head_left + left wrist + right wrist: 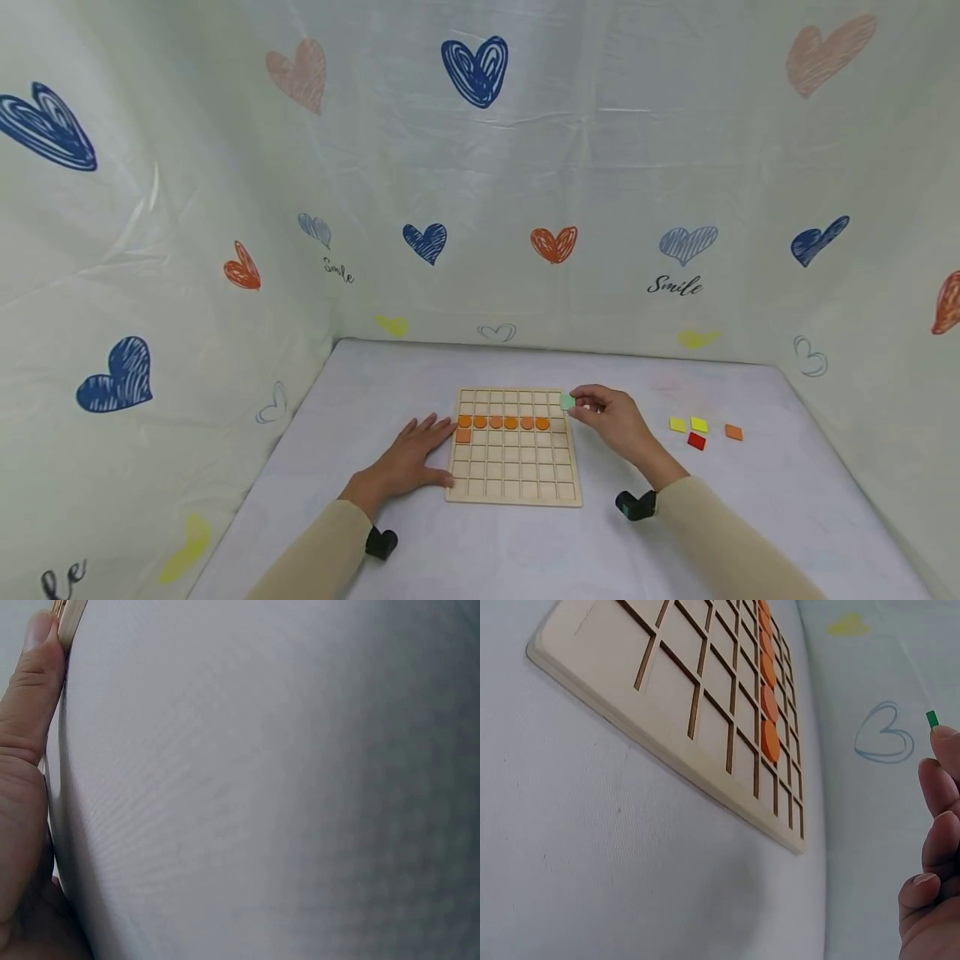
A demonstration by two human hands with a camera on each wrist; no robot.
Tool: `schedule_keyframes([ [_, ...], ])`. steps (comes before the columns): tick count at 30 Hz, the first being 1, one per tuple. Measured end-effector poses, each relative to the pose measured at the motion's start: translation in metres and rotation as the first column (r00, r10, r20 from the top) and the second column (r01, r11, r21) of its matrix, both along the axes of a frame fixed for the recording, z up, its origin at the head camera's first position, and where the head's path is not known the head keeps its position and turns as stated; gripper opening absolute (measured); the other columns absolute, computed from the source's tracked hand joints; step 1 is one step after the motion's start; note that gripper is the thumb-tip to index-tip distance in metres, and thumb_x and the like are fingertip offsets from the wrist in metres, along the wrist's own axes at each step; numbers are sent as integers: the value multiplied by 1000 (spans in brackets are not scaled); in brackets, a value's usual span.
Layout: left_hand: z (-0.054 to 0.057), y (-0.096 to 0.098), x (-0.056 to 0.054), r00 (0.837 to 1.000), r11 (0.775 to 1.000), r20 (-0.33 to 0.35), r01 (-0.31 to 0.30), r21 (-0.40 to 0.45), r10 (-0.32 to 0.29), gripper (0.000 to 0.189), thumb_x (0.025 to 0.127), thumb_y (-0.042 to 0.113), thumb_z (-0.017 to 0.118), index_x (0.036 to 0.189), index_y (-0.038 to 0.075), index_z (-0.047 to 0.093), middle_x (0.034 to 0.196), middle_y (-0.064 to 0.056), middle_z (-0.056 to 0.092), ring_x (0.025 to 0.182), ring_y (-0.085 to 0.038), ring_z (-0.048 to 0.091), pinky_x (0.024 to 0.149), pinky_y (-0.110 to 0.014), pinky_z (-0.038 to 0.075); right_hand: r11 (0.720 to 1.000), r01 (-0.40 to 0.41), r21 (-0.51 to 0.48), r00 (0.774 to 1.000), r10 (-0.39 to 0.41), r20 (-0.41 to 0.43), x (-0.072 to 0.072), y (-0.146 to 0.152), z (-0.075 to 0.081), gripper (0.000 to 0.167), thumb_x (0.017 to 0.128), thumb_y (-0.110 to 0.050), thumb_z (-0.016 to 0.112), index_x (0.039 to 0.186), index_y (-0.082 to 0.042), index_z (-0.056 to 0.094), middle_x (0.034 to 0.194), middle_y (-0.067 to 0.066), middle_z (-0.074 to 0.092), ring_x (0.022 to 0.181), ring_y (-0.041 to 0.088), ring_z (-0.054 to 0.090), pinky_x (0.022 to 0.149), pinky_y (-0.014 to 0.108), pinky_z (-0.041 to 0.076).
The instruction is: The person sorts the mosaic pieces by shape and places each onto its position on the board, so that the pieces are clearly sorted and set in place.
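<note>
A wooden grid board [517,496] lies on the table with a row of orange discs [511,423] across its upper half. Just below the row's left end sits an orange square tile [463,436]. My left hand [405,461] lies with spread fingers along the board's left side, the thumb [34,682] touching its edge in the left wrist view. At the upper right corner, my right hand [617,423] pinches a light green tile [567,402] between thumb and fingers. Only a narrow green edge of that tile [931,718] shows in the right wrist view.
To the right of the right hand lie two yellow tiles [699,424], a red tile [697,442] and an orange tile [733,432]. A white sheet with printed hearts [555,245] hangs behind the table [510,554] and along its sides.
</note>
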State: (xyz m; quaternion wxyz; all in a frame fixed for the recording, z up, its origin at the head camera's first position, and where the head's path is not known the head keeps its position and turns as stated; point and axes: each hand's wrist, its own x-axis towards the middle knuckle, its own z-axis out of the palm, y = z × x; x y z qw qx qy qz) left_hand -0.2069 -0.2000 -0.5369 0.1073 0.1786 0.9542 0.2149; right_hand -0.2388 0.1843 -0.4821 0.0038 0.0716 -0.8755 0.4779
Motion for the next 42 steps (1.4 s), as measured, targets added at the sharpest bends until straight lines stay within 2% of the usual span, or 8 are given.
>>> schedule_keyframes([
  [6, -1, 0, -1, 1000, 1000, 4, -1, 1, 1, 101, 82, 58, 83, 165, 21, 39, 172, -1, 36, 164, -29, 19, 135, -53, 10, 999, -31, -19, 999, 30, -10, 0, -14, -1, 27, 93, -12, 81, 118, -6, 75, 97, 4, 70, 88, 21, 55, 63, 21, 49],
  [16, 1, 0, 0, 1000, 1000, -5, 22, 21, -22, 102, 81, 56, 85, 164, 17, 40, 170, -5, 39, 163, -33, 21, 135, -55, 11, 993, -92, -77, 995, 89, -36, -1, -31, -12, 24, 93, -13, 81, 116, -8, 77, 98, 2, 72, 87, 17, 54, 67, 22, 47],
  [22, 0, 0, -1, 1000, 1000, -1, 12, 0, -12, 103, 81, 57, 84, 165, 20, 38, 171, -2, 37, 164, -30, 20, 135, -53, 11, 991, -93, -93, 996, 91, -19, -1, -41, -15, 24, 94, -11, 80, 117, -9, 77, 98, 1, 72, 86, 16, 55, 68, 21, 48],
  [32, 1, -1, -1, 1000, 1000, -7, 21, 10, -21, 102, 80, 56, 85, 164, 17, 40, 170, -5, 39, 163, -32, 21, 135, -55, 11, 990, -87, -110, 996, 87, -3, -1, -56, -21, 24, 94, -9, 79, 117, -8, 77, 99, 1, 72, 86, 15, 57, 71, 20, 51],
  [42, 1, 0, -1, 1000, 1000, -11, 21, 16, -21, 102, 81, 56, 85, 164, 16, 41, 170, -6, 39, 163, -34, 22, 135, -55, 11, 989, -95, -110, 995, 94, -20, 0, -75, -29, 22, 91, -8, 82, 113, -7, 78, 94, 0, 71, 80, 12, 60, 65, 20, 52],
])
